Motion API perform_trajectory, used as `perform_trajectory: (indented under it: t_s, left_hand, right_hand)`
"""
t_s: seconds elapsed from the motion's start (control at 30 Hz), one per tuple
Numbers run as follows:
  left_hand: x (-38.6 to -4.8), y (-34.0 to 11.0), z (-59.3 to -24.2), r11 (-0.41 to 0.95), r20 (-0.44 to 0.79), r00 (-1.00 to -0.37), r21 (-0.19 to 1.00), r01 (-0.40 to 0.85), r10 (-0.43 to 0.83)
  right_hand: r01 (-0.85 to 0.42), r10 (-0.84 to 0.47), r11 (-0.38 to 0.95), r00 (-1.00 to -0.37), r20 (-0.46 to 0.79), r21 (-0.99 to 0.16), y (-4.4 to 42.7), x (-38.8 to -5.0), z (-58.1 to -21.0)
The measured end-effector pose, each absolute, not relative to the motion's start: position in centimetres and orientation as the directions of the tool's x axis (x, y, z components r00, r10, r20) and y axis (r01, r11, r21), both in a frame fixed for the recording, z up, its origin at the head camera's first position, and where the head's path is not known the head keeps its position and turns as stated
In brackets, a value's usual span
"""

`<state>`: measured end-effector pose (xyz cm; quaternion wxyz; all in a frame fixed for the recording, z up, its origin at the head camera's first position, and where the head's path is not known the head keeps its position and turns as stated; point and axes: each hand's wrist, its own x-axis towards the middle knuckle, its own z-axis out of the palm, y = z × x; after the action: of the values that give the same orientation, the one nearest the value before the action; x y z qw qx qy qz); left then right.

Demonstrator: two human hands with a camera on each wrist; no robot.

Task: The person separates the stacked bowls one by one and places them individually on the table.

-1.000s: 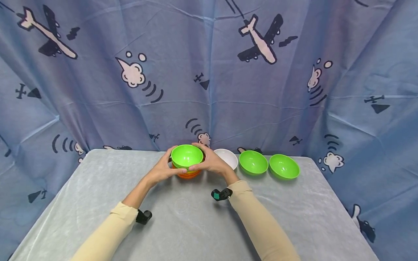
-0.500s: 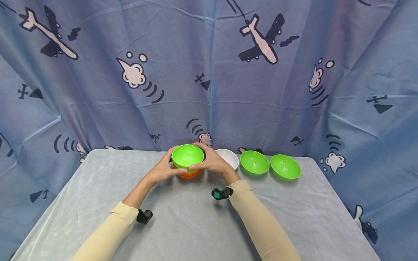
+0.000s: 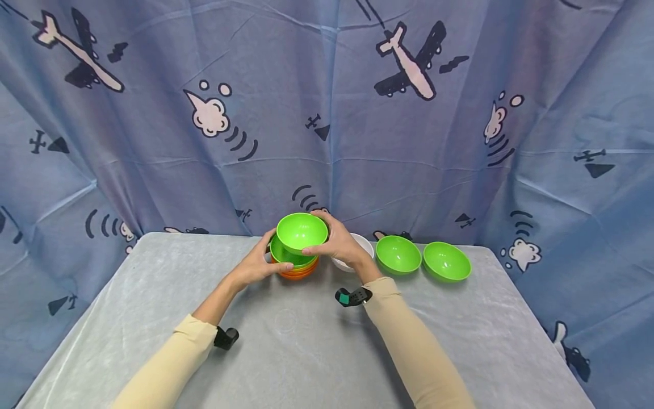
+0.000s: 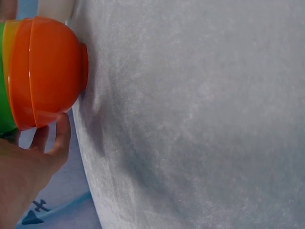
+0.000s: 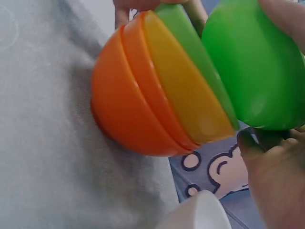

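Observation:
My right hand (image 3: 341, 245) grips a green bowl (image 3: 301, 232) by its side, thumb at the near rim and fingers behind. That bowl is raised and shifted slightly right over a stack of nested bowls (image 4: 52, 71). From the bottom, the stack shows orange bowls (image 5: 116, 95), a yellow bowl (image 5: 181, 86) and a green bowl (image 3: 280, 251) on top. Around the stack's left side curls my left hand (image 3: 255, 267), thumb in front and fingers behind. In the left wrist view its fingertips touch the orange bowl.
Just right of the stack stands a white bowl (image 3: 365, 245), partly hidden by my right hand. Two more green bowls (image 3: 398, 255) sit farther right in the same row. A grey cloth covers the table (image 3: 286, 352); a blue patterned curtain (image 3: 286, 113) hangs behind.
My right hand has lifted the upper green bowl up and a little right from the stack, exposing another green bowl beneath. The left hand has stayed at the stack.

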<state>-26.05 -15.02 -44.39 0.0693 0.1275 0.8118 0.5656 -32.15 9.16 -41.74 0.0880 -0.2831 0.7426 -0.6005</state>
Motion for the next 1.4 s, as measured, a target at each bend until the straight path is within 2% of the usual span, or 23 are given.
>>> perform_trajectory:
  t_s: [0.47, 1.13, 1.4]
  left_hand:
    - [-26.1, -15.1, -44.4, 0.382, 0.006, -0.956, 0.916, 0.123, 0.293]
    - [-26.1, -15.1, -44.4, 0.388, 0.002, -0.958, 0.914, 0.119, 0.288]
    - [-26.2, -15.1, -44.5, 0.390, -0.002, -0.958, 0.914, 0.115, 0.287]
  right_hand:
    - [-0.278, -0.446, 0.047, -0.865, 0.229, -0.959, 12.4, -31.9, -40.0]
    - [-0.273, -0.348, 0.210, -0.918, 0.189, -0.939, 22.6, -31.0, -38.9]
    - [-0.261, -0.190, 0.346, -0.960, 0.205, -0.901, 26.8, -29.7, -38.7]
